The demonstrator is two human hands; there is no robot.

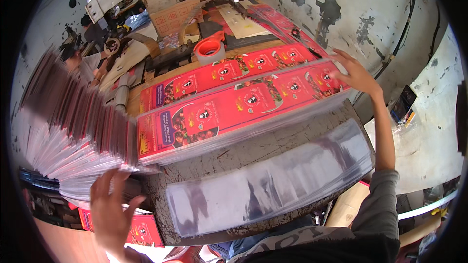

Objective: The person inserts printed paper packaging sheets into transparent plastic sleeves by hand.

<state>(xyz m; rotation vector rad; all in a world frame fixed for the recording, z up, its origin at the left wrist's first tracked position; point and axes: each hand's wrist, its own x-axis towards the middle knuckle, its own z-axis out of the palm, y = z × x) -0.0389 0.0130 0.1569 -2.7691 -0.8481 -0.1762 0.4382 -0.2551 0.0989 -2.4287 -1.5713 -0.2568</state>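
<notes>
Lettering [166,127] marks red strips [229,118] and the shirt [303,236]

Beyond my right fingers [347,59] I've got this pale wall [358,0] with paint flaking off in dark patches, and a black cable [412,6] running down it to their right. Some dark flat thing [403,103] lies lower on that side, can't really tell what. Left of those fingers, further out, there's a red tape dispenser [210,44], then brown cardboard [176,17]. Way past my left fingers [102,187], a co-worker [90,63] in a light top.
</notes>
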